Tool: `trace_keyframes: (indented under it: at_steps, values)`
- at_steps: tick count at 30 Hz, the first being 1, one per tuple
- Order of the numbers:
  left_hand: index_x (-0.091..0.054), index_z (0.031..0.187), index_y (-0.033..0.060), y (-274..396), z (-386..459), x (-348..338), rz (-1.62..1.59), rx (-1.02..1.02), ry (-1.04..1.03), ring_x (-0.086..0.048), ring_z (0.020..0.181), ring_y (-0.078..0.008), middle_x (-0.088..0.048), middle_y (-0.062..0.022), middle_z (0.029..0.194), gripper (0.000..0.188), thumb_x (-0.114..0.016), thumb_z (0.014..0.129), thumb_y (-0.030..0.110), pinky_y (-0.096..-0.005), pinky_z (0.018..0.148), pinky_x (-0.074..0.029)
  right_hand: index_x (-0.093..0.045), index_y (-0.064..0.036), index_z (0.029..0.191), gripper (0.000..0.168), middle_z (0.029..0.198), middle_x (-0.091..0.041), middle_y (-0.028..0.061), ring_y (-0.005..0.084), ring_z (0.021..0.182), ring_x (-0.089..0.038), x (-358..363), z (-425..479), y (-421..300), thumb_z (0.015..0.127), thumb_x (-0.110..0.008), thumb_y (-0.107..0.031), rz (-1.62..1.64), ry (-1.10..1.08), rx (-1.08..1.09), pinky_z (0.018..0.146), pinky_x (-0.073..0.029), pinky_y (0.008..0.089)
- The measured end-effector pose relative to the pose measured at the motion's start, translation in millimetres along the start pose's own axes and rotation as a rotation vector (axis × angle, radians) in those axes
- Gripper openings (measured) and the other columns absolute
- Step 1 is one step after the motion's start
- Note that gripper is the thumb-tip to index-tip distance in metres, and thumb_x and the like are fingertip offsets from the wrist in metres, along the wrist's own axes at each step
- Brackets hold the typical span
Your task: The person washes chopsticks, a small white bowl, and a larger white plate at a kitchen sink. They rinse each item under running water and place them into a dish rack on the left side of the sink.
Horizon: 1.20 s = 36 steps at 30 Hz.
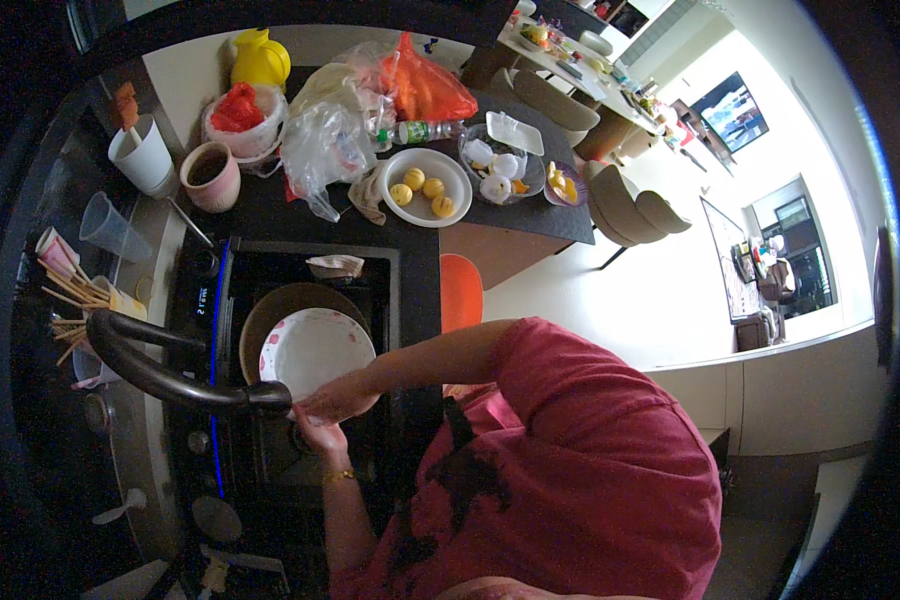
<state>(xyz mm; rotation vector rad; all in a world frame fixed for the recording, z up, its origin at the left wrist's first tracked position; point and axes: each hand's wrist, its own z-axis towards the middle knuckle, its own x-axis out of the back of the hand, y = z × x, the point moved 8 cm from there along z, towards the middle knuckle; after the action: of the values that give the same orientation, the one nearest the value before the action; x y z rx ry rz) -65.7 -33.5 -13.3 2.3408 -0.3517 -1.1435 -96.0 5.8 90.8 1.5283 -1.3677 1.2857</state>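
Observation:
A white bowl with pink spots [316,346] is over a larger brown round vessel [255,330] in the dark sink [394,300]. My right hand [341,396] reaches across the bowl's near rim, its fingers partly hidden behind the end of the dark curved faucet [187,390]. My left hand [321,436], below a gold-coloured bracelet [339,475], meets the right hand at the bowl's lower edge; its fingertips are hidden, so its grip cannot be made out. A pale crumpled cloth [335,266] lies at the sink's upper edge.
On the dark counter [562,221] are a white basin with several yellow balls [426,187], plastic bags [330,142], a plastic bottle [427,132], a pink cup [210,176] and a yellow jug [261,60]. Wooden chopsticks [82,289] stand left of the faucet. An orange seat [461,289] is beside the counter.

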Motion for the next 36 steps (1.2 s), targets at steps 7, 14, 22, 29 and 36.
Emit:
trace_keyframes:
  at_steps: [7, 14, 22, 29, 36]
  values:
    - [-0.045, 0.133, 0.0063, 28.9, 20.1, 50.3, 0.123, -0.083, 0.093, -0.045, 0.123, -0.0283, -0.049, -0.0080, 0.135, 0.058, -0.042, 0.095, 0.050, -0.0430, 0.103, -0.035, -0.029, -0.010, 0.144, 0.058, 0.150, -0.029, 0.0076, 0.0252, 0.137, -0.029, -18.3, -58.6, 13.4, 0.092, -0.051, -0.022, 0.652, -0.067, 0.073, 0.112, -0.023, 0.0426]
    - [-0.047, 0.131, 0.0057, 44.9, 26.6, 53.7, 0.112, 0.015, -0.069, -0.048, 0.121, -0.0286, -0.051, -0.0086, 0.133, 0.054, -0.040, 0.095, 0.046, -0.0433, 0.102, -0.036, -0.051, -0.018, 0.128, 0.052, 0.139, -0.044, 0.0034, 0.0221, 0.131, -0.039, 1.0, -77.8, 98.1, 0.079, -0.062, -0.006, -0.107, 0.045, 0.149, 0.114, -0.021, 0.0492]
    - [-0.051, 0.126, 0.0033, 50.9, 51.1, 76.5, 0.653, 0.232, -0.213, -0.055, 0.108, -0.0289, -0.057, -0.0126, 0.122, 0.047, -0.047, 0.094, 0.037, -0.0421, 0.089, -0.046, -0.067, -0.012, 0.090, 0.013, 0.091, -0.065, 0.0043, 0.0250, 0.104, -0.058, 61.6, -77.9, 77.9, 0.078, -0.064, -0.008, -0.111, -0.024, 0.178, 0.112, -0.025, 0.0545]
    - [-0.054, 0.124, 0.0046, 22.0, 63.3, 69.6, 0.717, 0.091, -0.330, -0.057, 0.105, -0.0249, -0.059, -0.0100, 0.118, 0.043, -0.056, 0.090, 0.031, -0.0413, 0.086, -0.047, -0.062, -0.008, 0.107, 0.028, 0.097, -0.065, 0.0076, 0.0315, 0.106, -0.056, 59.3, -71.6, 68.7, 0.085, -0.061, -0.024, 0.460, -0.122, 0.022, 0.105, -0.028, 0.0587]
    - [-0.044, 0.132, 0.0054, 42.3, 46.6, 84.4, 0.230, 0.145, -0.353, -0.044, 0.120, -0.0247, -0.047, -0.0094, 0.131, 0.047, -0.046, 0.096, 0.036, -0.0417, 0.101, -0.036, -0.046, -0.004, 0.133, 0.062, 0.126, -0.054, 0.0202, 0.0388, 0.119, -0.047, 57.3, -73.6, 111.5, 0.088, -0.060, -0.043, 0.969, -0.029, -0.254, 0.104, -0.034, 0.0442]
